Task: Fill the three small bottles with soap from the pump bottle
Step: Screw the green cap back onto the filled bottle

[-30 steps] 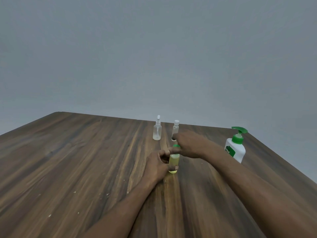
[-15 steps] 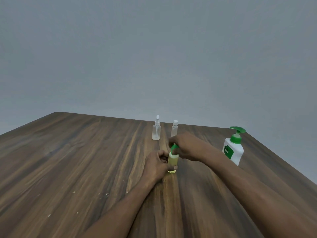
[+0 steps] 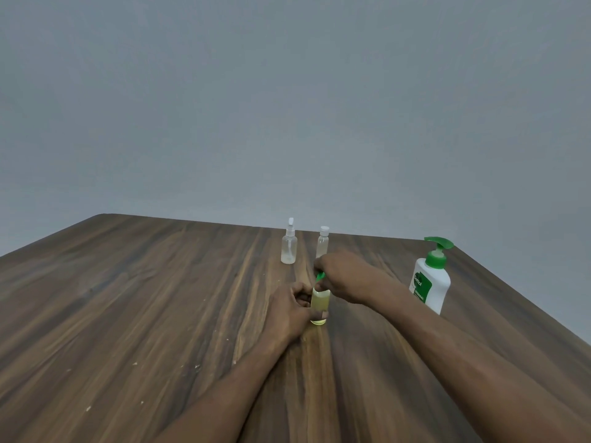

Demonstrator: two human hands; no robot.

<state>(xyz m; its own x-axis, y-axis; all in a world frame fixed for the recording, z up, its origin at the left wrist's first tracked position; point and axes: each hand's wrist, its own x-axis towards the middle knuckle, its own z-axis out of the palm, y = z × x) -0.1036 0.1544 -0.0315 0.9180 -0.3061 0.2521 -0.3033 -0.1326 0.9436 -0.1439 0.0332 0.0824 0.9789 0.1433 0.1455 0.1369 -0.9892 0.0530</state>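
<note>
Three small bottles are recorded on the wood-grain table (image 3: 128, 298), all to the left of the white pump bottle (image 3: 430, 282), which stands upright near the table's right edge with its green pump head raised and its spout turned to the right. The yellow-filled bottle (image 3: 319, 306) is found left of the pump bottle and slightly nearer the viewer, upright, with its base on the table. It is gripped by the left hand (image 3: 289, 311), whose fingers are curled round its body. The right hand (image 3: 343, 276) is held over the mouth of this bottle, between it and the pump bottle, and a green cap (image 3: 320, 276) is pinched in its fingertips; the cap is seen tilted just above the neck, and whether it is seated on the neck cannot be determined. A clear spray-top bottle (image 3: 289, 247) and a clear white-capped bottle (image 3: 323, 243) are noted upright, side by side but apart, left of the pump bottle and farther back, close to the table's far edge; no coloured liquid is seen in either. Pale specks (image 3: 134, 363) are scattered on the table well to the left of the pump bottle. A plain grey wall (image 3: 287, 107) is observed behind the pump bottle.
</note>
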